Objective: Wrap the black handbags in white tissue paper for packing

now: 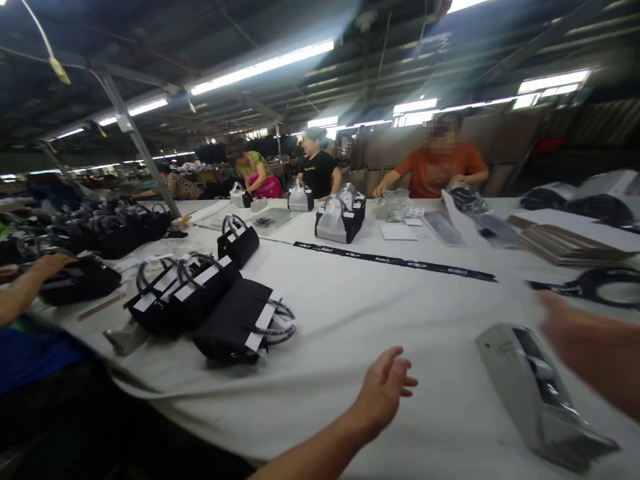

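Note:
My left hand (pixel 384 390) hovers just above the white tablecloth (pixel 350 313) near the front edge, fingers spread and holding nothing. Right of it lies a grey tape dispenser (pixel 543 397). My right hand (pixel 555 308) reaches out past the dispenser toward a coil of black strap (pixel 600 287); it is smeared by motion and its fingers do not show. Several small black handbags (pixel 200 300) with white tags lie in a row to the left of my left hand.
A long black printed ribbon (pixel 395 260) runs across the table's middle. A co-worker's hand (pixel 47 263) rests on a black bag (pixel 80 280) at far left. Several people sit at the far edge, one in an orange shirt (pixel 440 170). Flat card stacks (pixel 565 243) lie at right.

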Tool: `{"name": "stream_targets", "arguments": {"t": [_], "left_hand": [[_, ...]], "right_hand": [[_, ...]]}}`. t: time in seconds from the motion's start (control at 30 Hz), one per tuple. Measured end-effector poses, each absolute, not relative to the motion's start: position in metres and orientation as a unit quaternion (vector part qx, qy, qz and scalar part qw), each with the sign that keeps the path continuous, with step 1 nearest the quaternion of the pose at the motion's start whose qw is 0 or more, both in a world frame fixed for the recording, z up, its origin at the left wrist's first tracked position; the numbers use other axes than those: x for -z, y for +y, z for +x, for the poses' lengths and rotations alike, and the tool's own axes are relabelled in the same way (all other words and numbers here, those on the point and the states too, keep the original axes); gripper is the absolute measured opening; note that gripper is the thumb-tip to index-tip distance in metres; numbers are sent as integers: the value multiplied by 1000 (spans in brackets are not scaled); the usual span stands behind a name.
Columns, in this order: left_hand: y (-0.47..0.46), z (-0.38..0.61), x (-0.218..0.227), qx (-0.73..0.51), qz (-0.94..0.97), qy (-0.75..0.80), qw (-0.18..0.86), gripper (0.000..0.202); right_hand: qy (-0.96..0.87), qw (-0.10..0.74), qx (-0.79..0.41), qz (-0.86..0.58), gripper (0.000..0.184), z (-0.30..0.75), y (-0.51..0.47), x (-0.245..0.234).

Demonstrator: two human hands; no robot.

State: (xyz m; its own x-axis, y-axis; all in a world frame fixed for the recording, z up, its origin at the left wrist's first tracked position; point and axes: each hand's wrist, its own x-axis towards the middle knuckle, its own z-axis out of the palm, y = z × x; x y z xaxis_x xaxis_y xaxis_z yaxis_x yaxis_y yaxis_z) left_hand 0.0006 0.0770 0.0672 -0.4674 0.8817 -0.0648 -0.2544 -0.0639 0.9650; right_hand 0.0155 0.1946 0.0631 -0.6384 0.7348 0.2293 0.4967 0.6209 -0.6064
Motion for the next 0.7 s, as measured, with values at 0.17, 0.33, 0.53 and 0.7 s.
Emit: {"name": "stream_targets", "arguments": {"t": [0.17, 0.33, 0.53, 0.7], "left_hand": [[95, -33, -69, -684, 174, 545, 453, 71], [110, -81, -29, -617, 175, 639, 426, 46], [142, -123, 2, -535, 218, 739, 347, 32], [166, -138, 12, -487, 265, 793, 252, 42]], "right_hand": [[-901, 122, -240, -340, 26, 20, 164, -82], [-921, 57, -262, -281, 27, 24, 138, -68], [-936, 70, -205, -279, 42, 63, 158, -35], [-936, 31, -147, -318, 57, 72, 165, 23]]}}
